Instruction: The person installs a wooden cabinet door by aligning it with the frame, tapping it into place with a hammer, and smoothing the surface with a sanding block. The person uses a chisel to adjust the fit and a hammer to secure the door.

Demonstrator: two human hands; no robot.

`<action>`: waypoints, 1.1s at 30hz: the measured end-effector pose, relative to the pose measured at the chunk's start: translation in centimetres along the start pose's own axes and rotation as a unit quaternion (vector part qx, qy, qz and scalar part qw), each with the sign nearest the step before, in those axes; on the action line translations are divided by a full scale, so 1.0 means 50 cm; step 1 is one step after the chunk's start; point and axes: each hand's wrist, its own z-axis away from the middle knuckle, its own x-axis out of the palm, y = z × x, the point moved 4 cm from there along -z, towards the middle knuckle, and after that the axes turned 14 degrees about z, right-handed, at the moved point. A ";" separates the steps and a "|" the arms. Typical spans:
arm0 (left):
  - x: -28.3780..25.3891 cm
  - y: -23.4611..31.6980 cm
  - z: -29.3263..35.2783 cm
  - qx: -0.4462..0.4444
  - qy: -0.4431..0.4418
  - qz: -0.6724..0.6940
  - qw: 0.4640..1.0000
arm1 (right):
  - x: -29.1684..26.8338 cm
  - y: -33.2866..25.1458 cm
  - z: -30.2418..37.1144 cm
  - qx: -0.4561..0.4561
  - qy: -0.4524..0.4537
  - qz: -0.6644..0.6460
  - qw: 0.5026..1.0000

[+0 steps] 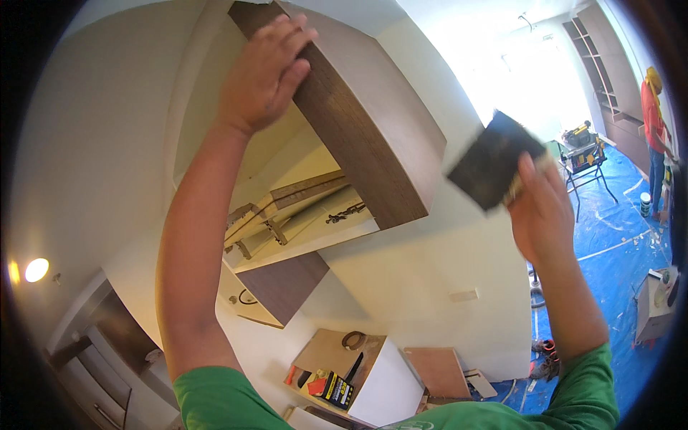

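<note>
Pale walls here, a lamp glowing far left; the left hand, fingers loosely spread, lies against the brown panel of a cabinet; right of that, a dark square pad, gripped in the curled right hand, blue floor sheeting beyond.

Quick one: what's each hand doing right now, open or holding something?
Left hand: grip open, laid against the brown cabinet panel.
Right hand: grip closed, holding a dark squarish piece.
</note>
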 end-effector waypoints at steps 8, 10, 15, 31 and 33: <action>0.022 -0.022 -0.002 -0.146 0.160 -0.047 0.975 | 0.367 -0.179 -0.263 -0.409 -0.164 0.478 0.760; 0.057 -0.015 0.005 -0.209 0.208 -0.036 0.955 | 0.399 -0.187 -0.318 -0.429 -0.123 0.501 0.741; 0.058 0.057 0.105 -0.208 0.169 -0.003 0.963 | 0.454 -0.170 -0.346 -0.490 -0.129 0.564 0.652; 0.092 0.290 0.279 -0.351 0.067 0.171 0.918 | 0.487 -0.156 -0.325 -0.601 -0.245 0.576 0.497; 0.118 0.295 0.296 -0.380 0.081 0.223 0.894 | 0.460 -0.144 -0.312 -0.558 -0.240 0.615 0.502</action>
